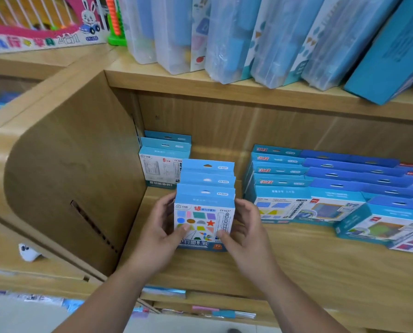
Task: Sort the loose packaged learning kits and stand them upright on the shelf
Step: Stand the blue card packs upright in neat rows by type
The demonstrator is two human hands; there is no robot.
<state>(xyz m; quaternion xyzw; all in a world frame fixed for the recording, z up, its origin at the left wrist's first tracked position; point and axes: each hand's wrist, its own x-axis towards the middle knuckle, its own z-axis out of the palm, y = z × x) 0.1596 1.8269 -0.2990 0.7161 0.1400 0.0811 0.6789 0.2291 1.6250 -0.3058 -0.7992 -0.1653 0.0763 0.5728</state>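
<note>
Left hand (161,233) and right hand (245,230) pinch the front shape kit (204,221) between them (thumbs on its face), upright on the shelf (296,267). Probably light, stiff card; side edges suit gripping.

Behind the front shape kit (204,219), two more kits (206,180) show only their hang tabs. On the upper shelf (200,86), tall plastic packs (224,32) run off the top edge. Below, the stock (222,313) is a blur.
</note>
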